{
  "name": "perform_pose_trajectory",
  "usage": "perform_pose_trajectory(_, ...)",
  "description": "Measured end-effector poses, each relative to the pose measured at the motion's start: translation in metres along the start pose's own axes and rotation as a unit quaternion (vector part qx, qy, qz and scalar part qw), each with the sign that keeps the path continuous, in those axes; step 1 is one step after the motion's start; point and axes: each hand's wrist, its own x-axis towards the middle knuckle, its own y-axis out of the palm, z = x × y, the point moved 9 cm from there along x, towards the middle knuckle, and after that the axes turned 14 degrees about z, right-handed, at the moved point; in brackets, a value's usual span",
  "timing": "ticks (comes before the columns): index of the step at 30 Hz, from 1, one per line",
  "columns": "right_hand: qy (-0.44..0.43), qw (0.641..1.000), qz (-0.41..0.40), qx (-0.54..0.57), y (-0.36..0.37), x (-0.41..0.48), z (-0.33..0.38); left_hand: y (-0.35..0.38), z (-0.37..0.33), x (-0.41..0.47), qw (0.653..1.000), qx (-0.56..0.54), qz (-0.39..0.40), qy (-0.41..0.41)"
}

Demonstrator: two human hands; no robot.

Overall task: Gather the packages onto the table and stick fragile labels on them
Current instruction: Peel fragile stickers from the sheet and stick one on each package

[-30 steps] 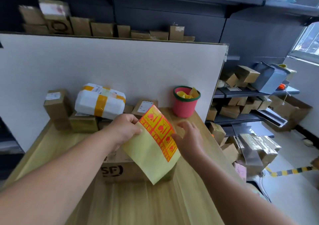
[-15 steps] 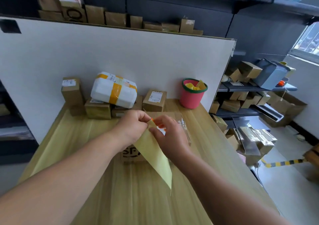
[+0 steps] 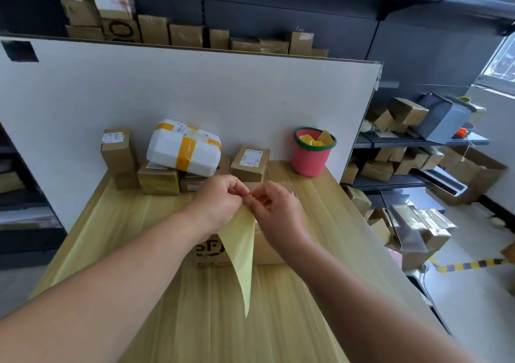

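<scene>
A yellow sheet of fragile labels (image 3: pixel 241 251) hangs edge-on over a brown cardboard box (image 3: pixel 267 252) marked SF on the wooden table (image 3: pixel 139 237). My left hand (image 3: pixel 220 203) pinches the sheet's top. My right hand (image 3: pixel 276 212) pinches at the same top corner, where a speck of orange label shows between the fingertips. The printed labels face away from me. At the back of the table lie a white parcel with yellow tape (image 3: pixel 184 148) and several small brown boxes (image 3: pixel 249 163).
A pink bucket (image 3: pixel 312 156) holding yellow scraps stands at the table's back right, against a white partition (image 3: pixel 195 89). Dark shelves with boxes (image 3: pixel 390 167) stand to the right. More boxes (image 3: pixel 418 229) lie on the floor by the table's right edge.
The label sheet turned from facing me to edge-on. My right hand came in from beside the sheet and closed on its top corner next to my left hand.
</scene>
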Motion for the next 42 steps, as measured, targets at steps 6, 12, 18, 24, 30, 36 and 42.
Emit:
perform_pose_trajectory(6, -0.003, 0.997, 0.035, 0.070, -0.020, 0.028, -0.030, 0.017, -0.015, 0.032, 0.999, 0.032, -0.008, -0.013)
perform_pose_trajectory(12, -0.006, 0.990, 0.076, 0.122, -0.054, 0.075, -0.074, 0.037, -0.039, 0.087, 0.997, 0.053, -0.029, -0.039)
perform_pose_trajectory(18, 0.035, 0.969, 0.092, 0.226, -0.085, 0.114, -0.132, 0.063, -0.049, 0.143, 0.996, 0.026, -0.054, -0.072)
perform_pose_trajectory(24, 0.151, 0.929, 0.044, 0.335, -0.126, 0.123, -0.198, 0.073, -0.043, 0.172, 0.987, 0.003, -0.107, -0.123)
perform_pose_trajectory(30, 0.250, 0.905, -0.055, 0.339, -0.190, 0.129, -0.274, 0.086, -0.033, 0.188, 0.974, -0.008, -0.153, -0.165)
perform_pose_trajectory(36, 0.285, 0.893, -0.152, 0.314, -0.240, 0.110, -0.334, 0.128, -0.049, 0.214, 0.982, -0.040, -0.120, -0.141)
perform_pose_trajectory(42, 0.249, 0.898, -0.180, 0.313, -0.258, 0.101, -0.338, 0.180, -0.062, 0.243, 0.974, -0.186, -0.047, -0.120)
